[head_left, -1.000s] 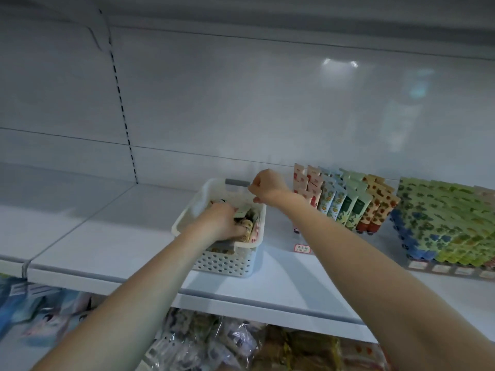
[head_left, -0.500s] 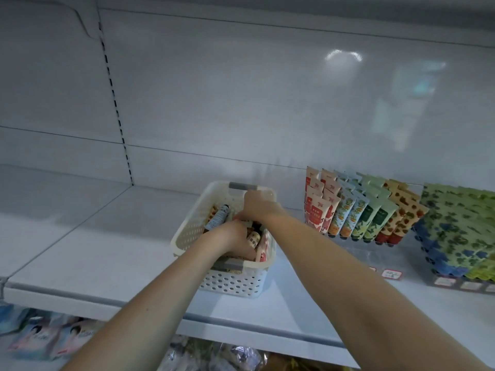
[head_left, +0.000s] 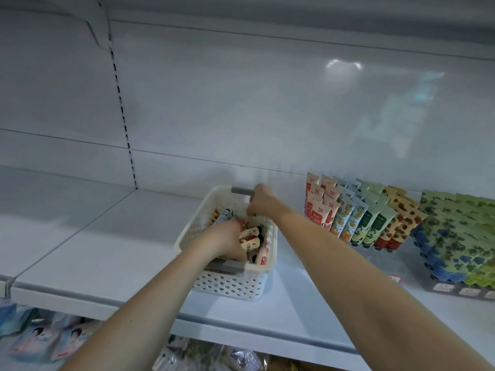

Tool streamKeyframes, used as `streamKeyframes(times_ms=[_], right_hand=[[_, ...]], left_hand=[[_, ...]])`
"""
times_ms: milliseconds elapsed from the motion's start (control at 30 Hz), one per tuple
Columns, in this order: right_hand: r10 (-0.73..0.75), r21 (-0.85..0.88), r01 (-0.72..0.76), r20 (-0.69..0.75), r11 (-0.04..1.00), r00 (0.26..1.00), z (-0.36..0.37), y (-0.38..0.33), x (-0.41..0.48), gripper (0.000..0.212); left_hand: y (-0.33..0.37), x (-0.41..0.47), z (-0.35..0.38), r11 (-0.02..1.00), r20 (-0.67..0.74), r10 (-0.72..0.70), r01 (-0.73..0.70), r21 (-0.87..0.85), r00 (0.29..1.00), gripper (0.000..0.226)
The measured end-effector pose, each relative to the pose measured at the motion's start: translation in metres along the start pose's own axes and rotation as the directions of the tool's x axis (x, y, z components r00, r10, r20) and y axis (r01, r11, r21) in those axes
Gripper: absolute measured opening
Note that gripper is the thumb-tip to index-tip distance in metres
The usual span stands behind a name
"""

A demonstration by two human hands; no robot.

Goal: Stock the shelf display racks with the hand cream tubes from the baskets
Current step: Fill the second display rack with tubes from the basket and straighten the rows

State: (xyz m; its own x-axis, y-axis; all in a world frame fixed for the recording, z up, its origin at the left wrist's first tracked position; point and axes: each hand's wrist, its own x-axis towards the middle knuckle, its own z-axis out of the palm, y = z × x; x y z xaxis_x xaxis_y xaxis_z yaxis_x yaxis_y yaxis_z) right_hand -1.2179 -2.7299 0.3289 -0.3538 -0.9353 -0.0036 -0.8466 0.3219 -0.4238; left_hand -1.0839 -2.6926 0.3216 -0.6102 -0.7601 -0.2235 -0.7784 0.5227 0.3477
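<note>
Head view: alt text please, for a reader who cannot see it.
Both hands reach into a white basket of tubes on a shelf: left hand among them, right hand at the far rim. A stocked rack stands to the right.

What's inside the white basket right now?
The basket holds loose hand cream tubes, lying jumbled. The left hand and right hand reach in and cover much of the pile, so the count is unclear.
</note>
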Motion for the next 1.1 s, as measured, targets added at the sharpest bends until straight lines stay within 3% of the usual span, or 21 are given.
streamKeyframes(times_ms=[133, 333, 400, 433, 567, 700, 767, 900, 1100], right_hand=[[-0.052, 0.301, 0.098, -0.16, 0.949, 0.986, -0.032, -0.003, -0.016, 0.027], [0.004, 0.635, 0.288, -0.417, 0.717, 0.909, -0.076, 0.007, -0.067, 0.021], [0.062, 0.717, 0.289, -0.42, 0.635, 0.905, -0.084, 0.013, -0.09, 0.014], [0.075, 0.745, 0.284, -0.407, 0.603, 0.91, -0.085, 0.016, -0.102, 0.011], [0.037, 0.795, 0.282, -0.357, 0.538, 0.933, -0.08, 0.036, -0.153, 0.013], [-0.001, 0.869, 0.254, -0.28, 0.425, 0.96, -0.07, 0.056, -0.193, 0.019], [-0.03, 0.877, 0.263, -0.275, 0.403, 0.961, -0.065, 0.064, -0.208, 0.022], [-0.088, 0.822, 0.303, -0.298, 0.482, 0.95, -0.06, 0.08, -0.232, 0.023], [-0.069, 0.826, 0.34, -0.347, 0.449, 0.935, -0.062, 0.094, -0.248, 0.03]], left_hand=[[-0.009, -0.014, -0.005, 0.994, -0.179, 0.017, -0.036, -0.104, 0.984, 0.032], [-0.005, -0.052, -0.015, 0.868, -0.481, -0.002, -0.237, -0.435, 0.877, 0.025], [0.002, -0.069, -0.018, 0.715, -0.554, -0.106, -0.324, -0.62, 0.826, 0.019], [0.006, -0.077, -0.02, 0.592, -0.553, -0.162, -0.368, -0.717, 0.817, 0.018], [0.021, -0.102, -0.018, 0.112, -0.407, -0.26, -0.392, -0.913, 0.875, 0.009], [0.04, -0.117, -0.006, -0.111, -0.26, -0.2, -0.286, -0.952, 0.945, 0.01], [0.048, -0.12, 0.003, -0.107, -0.237, -0.156, -0.255, -0.961, 0.959, 0.013], [0.064, -0.126, 0.02, -0.013, -0.223, -0.123, -0.226, -0.974, 0.967, 0.025], [0.083, -0.131, 0.033, -0.013, -0.282, -0.181, -0.289, -0.957, 0.942, 0.019]])
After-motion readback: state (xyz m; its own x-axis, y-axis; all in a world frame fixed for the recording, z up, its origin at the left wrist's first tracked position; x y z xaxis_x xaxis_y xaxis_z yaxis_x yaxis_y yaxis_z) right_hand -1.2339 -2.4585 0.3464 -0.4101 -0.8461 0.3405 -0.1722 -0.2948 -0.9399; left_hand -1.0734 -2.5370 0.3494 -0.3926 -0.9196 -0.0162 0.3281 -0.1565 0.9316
